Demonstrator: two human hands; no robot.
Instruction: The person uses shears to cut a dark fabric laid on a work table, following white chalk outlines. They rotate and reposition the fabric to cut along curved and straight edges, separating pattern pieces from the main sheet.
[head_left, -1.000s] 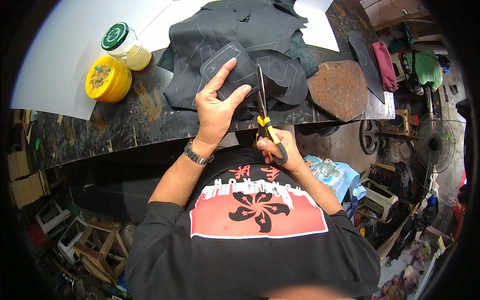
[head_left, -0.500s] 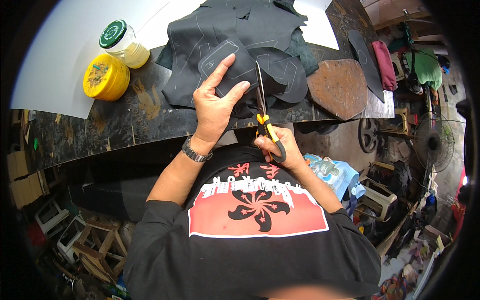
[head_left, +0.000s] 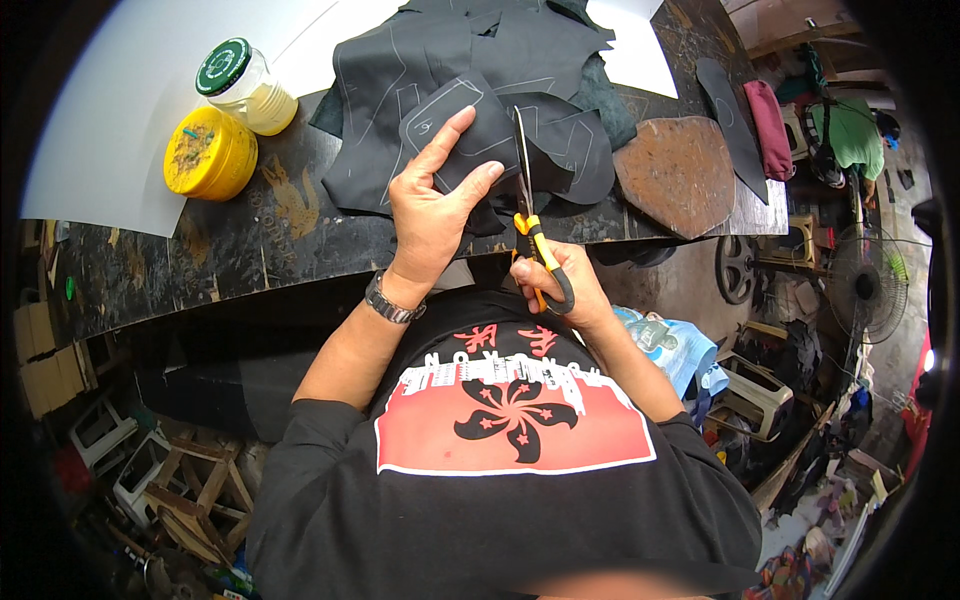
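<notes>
A pair of scissors [head_left: 533, 236] with yellow and black handles is gripped in my right hand [head_left: 570, 280], its blades pointing away from me across black leather. My left hand [head_left: 432, 215], a watch on its wrist, holds the near part of a black leather sheet [head_left: 455, 130] marked with pale outlines. Thumb and forefinger lie on top of it; the other fingers are hidden. Just right of the blades, a cut flap of leather [head_left: 575, 150] curls up, also bearing drawn lines. More marked leather [head_left: 430, 50] spreads out behind.
A dark, worn workbench [head_left: 270, 255] carries a yellow tub [head_left: 208, 165] and a green-lidded jar [head_left: 262, 100] at left. Rightward lie a brown board [head_left: 675, 180], a dark strip [head_left: 730, 120] and a maroon roll [head_left: 768, 130]. White sheets [head_left: 110, 120] cover the back. A fan [head_left: 868, 285] stands right.
The scissors and my right hand have shifted very slightly, with the blades a little higher on the leather. My left hand keeps its hold in nearly the same place.
</notes>
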